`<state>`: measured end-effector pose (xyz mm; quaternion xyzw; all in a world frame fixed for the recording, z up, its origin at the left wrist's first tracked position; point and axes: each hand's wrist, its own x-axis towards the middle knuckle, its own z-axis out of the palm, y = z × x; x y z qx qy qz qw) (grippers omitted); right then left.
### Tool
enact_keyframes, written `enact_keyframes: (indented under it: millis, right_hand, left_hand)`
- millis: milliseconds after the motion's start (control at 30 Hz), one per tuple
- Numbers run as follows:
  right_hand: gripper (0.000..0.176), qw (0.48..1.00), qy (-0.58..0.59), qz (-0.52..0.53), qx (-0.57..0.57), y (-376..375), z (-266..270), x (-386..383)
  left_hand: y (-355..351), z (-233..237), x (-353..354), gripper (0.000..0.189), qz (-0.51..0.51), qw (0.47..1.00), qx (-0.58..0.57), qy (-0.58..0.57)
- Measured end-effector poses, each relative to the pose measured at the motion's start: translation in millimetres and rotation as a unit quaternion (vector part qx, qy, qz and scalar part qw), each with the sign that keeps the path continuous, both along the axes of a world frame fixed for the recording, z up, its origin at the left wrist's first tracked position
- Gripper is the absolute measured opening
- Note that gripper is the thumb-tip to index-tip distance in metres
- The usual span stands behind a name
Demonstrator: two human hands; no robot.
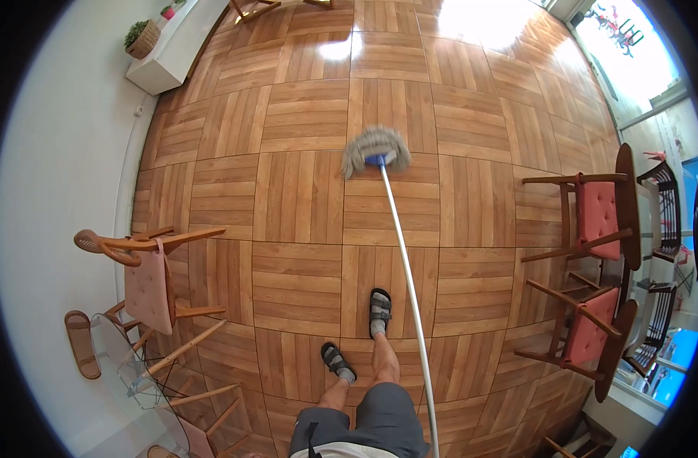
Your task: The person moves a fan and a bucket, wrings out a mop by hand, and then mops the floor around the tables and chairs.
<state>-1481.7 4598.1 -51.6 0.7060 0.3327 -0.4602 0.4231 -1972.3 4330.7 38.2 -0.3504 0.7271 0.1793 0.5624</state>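
A mop with a grey string head [376, 146] and a blue socket lies against the wood-patterned floor [298, 198], ahead of the person's feet. Its long white handle [407, 267] runs down past the right side of the legs and leaves the frame at the bottom edge. Neither my left hand nor my right hand shows, so what holds the handle is hidden. Two feet in dark sandals and grey socks stand on the floor, the right one further forward.
Chairs with red cushions [598, 217] line the right side by the windows. At the left stand a wooden chair [149, 286] and a glass-topped table [124, 366]. A white ledge [169, 57] at the upper left holds a potted plant [141, 39].
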Motion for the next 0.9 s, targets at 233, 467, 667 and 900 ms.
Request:
enact_keyframes:
  millis: [233, 467, 667, 900]
  right_hand:
    - [0.031, 0.939, 0.254, -0.001, 0.230, 416, -221, -273]
    - [0.029, 0.882, 0.228, 0.141, 0.388, 739, -57, -501]
    - [0.041, 0.840, 0.210, 0.141, 0.481, 611, -151, -357]
    - [0.016, 0.919, 0.195, 0.047, 0.340, 39, -68, -16]
  left_hand:
    - [53, 7, 2, 0.024, 0.009, 0.999, 0.008, 0.045]
    - [63, 11, -4, 0.025, 0.015, 1.000, 0.015, 0.003]
    - [57, -17, -26, 0.027, 0.003, 0.999, 0.050, -0.010]
    - [31, -23, -50, 0.025, 0.106, 0.987, 0.052, -0.110]
